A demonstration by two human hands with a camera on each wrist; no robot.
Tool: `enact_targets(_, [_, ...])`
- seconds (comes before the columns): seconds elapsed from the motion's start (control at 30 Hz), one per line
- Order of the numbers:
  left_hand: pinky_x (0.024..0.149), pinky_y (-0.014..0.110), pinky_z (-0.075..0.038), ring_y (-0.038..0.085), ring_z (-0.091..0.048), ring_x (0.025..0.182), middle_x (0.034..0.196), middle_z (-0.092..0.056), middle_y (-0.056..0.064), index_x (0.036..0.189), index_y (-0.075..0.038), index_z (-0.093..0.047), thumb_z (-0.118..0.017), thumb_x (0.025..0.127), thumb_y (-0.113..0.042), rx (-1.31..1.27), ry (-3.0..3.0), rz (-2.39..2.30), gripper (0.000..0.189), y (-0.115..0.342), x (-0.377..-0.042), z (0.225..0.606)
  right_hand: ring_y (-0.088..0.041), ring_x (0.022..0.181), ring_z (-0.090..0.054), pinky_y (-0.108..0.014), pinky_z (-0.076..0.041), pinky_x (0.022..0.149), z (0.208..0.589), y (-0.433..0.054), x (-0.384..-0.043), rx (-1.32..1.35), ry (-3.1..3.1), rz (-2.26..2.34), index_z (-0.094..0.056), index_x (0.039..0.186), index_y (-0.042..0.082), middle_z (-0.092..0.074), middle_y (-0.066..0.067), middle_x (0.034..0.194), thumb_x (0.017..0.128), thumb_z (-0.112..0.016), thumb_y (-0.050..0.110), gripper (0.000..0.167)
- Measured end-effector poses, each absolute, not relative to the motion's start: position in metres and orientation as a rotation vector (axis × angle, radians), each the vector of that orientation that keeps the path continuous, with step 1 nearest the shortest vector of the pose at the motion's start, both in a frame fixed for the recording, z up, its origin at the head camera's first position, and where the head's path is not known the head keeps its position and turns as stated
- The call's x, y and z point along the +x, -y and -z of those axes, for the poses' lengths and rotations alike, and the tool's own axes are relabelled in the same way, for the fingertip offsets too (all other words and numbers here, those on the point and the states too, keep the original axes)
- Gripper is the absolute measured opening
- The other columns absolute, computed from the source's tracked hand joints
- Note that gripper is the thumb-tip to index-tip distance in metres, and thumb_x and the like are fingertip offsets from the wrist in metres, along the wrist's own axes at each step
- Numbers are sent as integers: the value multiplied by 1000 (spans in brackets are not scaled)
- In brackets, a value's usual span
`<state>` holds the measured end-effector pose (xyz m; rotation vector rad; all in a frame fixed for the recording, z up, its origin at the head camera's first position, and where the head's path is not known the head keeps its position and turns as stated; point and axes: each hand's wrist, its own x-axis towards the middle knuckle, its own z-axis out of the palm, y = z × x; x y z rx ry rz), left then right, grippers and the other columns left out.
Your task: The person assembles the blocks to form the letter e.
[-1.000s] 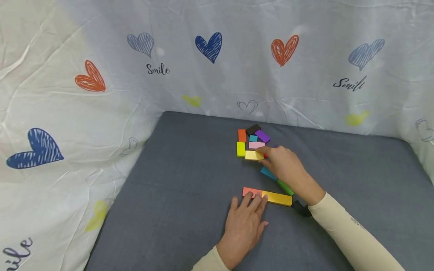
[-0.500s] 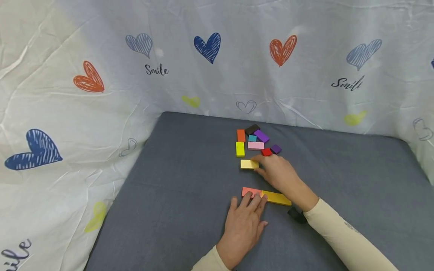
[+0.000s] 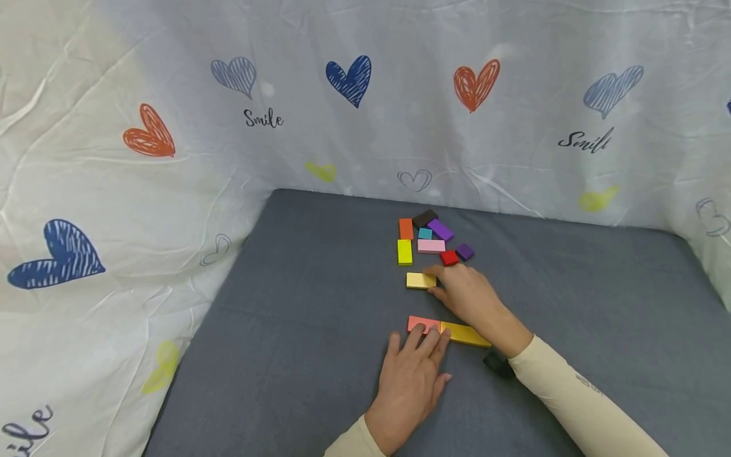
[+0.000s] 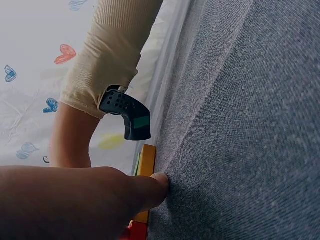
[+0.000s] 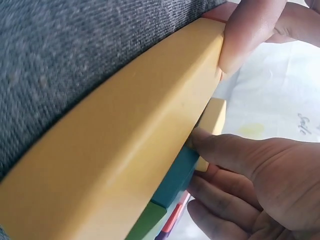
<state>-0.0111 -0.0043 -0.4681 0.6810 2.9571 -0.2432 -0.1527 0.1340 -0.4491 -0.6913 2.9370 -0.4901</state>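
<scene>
My right hand (image 3: 471, 295) pinches a pale yellow block (image 3: 418, 280) between thumb and fingers, close over the table midway between the far group and the near row. In the right wrist view that pale yellow block (image 5: 214, 116) shows past the thumb. My left hand (image 3: 408, 381) lies with extended fingers resting on a salmon block (image 3: 419, 322) and the adjoining end of a longer golden yellow block (image 3: 465, 334). A teal block (image 5: 175, 175) and a green block (image 5: 147, 222) stand beyond the golden one in the right wrist view; the right hand hides them from the head.
Beyond the right hand lie blocks in red (image 3: 449, 258), dark purple (image 3: 465, 252), pink (image 3: 431, 245), lime yellow (image 3: 405, 252), orange (image 3: 405, 229), dark brown (image 3: 425, 218), violet (image 3: 440, 229) and small teal (image 3: 425, 233). A heart-printed white cloth (image 3: 365, 146) borders the grey tabletop (image 3: 297, 304).
My right hand has pulled the pale yellow block out of the far group, toward me and slightly left, uncovering the red and dark purple blocks. The left hand stays in place.
</scene>
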Motion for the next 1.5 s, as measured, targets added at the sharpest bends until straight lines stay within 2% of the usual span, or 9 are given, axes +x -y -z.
enact_targets(0.37, [97, 45, -39, 15, -37, 141, 147, -45, -14, 164, -40, -36, -54, 100, -71, 687, -2975, 254, 74, 4, -11, 469, -18, 74, -64, -46, -62, 80, 450, -136, -153, -714, -2925, 456, -76, 129, 9, -77, -10, 108, 90, -87, 20, 42])
enact_targets(0.87, [98, 45, -38, 15, -37, 141, 147, -45, -14, 164, -39, -37, -54, 100, -70, 683, -2982, 261, 74, 5, -11, 469, -19, 74, -67, -46, -63, 79, 450, -137, -153, -714, -2928, 440, -76, 128, 8, -77, -9, 106, 90, -88, 20, 42])
enact_targets(1.13, [98, 46, -38, 14, -37, 142, 150, -44, -14, 164, -40, -37, -55, 100, -70, 678, -2971, 248, 74, 5, -11, 469, -23, 82, -72, -47, -63, 81, 452, -137, -151, -731, -2936, 455, -76, 128, 8, -78, -10, 109, 90, -88, 20, 42])
enact_targets(1.5, [98, 46, -38, 15, -37, 142, 149, -45, -14, 164, -39, -37, -54, 101, -70, 678, -2973, 251, 73, 5, -10, 470, -20, 76, -68, -47, -63, 79, 452, -138, -151, -721, -2937, 439, -75, 130, 9, -78, -9, 107, 90, -87, 21, 43])
